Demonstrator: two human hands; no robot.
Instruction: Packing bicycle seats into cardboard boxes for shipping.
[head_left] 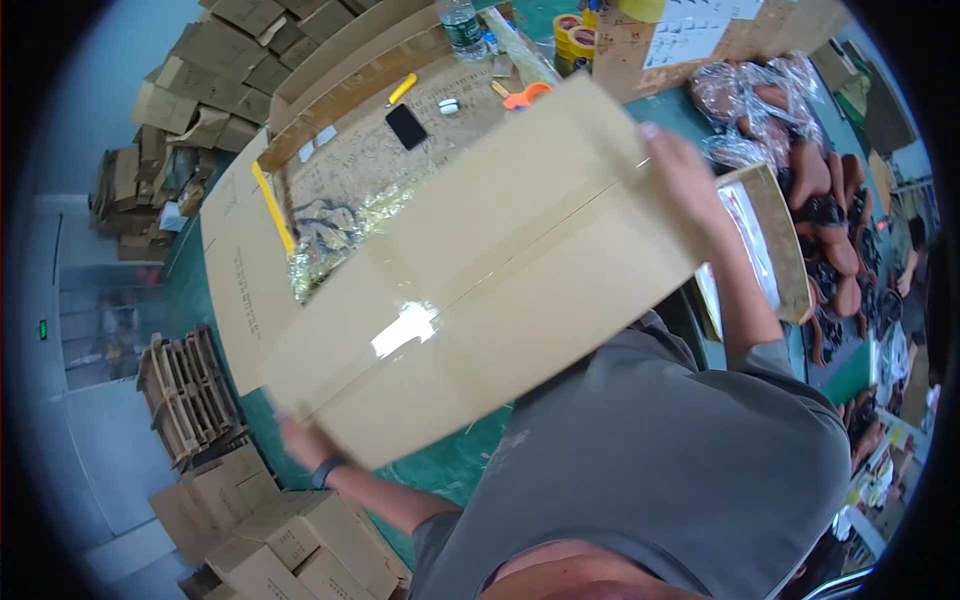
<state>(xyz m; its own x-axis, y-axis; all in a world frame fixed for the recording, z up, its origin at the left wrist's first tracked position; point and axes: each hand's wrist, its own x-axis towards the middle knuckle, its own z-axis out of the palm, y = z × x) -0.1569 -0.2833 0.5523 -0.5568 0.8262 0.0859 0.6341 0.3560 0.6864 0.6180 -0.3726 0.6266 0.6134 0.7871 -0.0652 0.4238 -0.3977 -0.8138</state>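
A long cardboard box (520,300) is tilted across the middle of the view, between my two hands. A seam runs along its face, and clear tape on it throws a bright glare. My left hand (304,442), with a dark band on the wrist, grips the box's near left end. At the far right end my right hand (686,182) holds the box's edge. Both hands are slightly blurred, and the fingers are partly hidden by the box. Behind the box lies a flat cardboard tray (360,165) holding a black phone (406,127) and a yellow-handled cutter (402,90).
An orange tape dispenser (526,96), a water bottle (462,30) and yellow tape rolls (575,42) stand at the back. Brown moulded pieces (835,240), some in plastic wrap, cover the right side. Stacked cartons (215,80) and wooden pallets (190,395) are on the left.
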